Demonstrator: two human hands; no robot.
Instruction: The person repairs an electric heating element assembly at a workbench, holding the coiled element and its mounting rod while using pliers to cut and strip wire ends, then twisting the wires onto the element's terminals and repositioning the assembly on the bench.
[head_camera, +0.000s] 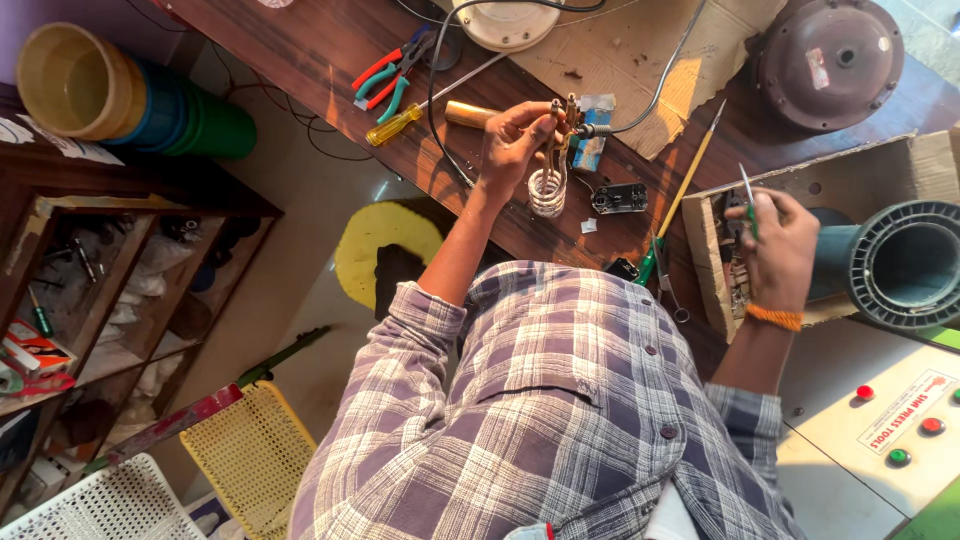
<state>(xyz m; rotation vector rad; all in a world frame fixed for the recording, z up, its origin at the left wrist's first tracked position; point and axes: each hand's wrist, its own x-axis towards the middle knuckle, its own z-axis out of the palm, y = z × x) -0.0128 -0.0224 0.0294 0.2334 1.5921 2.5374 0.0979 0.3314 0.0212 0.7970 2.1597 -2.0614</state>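
**Currently: coil element held up at the bench, thin tool kept aside**

Here, at far left, a stack of nested buckets (70, 80) is noted, lying on its side above a cluttered shelf. On the dark wooden bench (300, 40), red- and green-handled pliers (392, 75) and a yellow-handled screwdriver (393, 125) are laid just left of the work.

The left hand (515, 140) is raised over the bench edge. Its fingers are closed around the upper stems of a metal heating coil (547, 192), which hangs below the fist, clear of the bench, terminals uppermost. A grey cable (660, 85) is seen running to the terminal end; whether it is fastened there cannot be told. A small black part (619, 198) lies just beside the coil, and a long green-handled screwdriver (680, 200) is laid aslant further right.

The right hand (780, 245) is held well apart from the coil, over an open cardboard box (870, 170). A thin green tool (746, 190) is pinched upright between thumb and fingertips. A control panel (880, 420) with red and green buttons sits at lower right.

Judgement: the step in hand is taken to be work on the coil's terminal end, with the coil steadied and the tool not yet applied. A next move would call for the tool tip to be carried across to the terminals while the left grip is kept firm and the coil untwisted.
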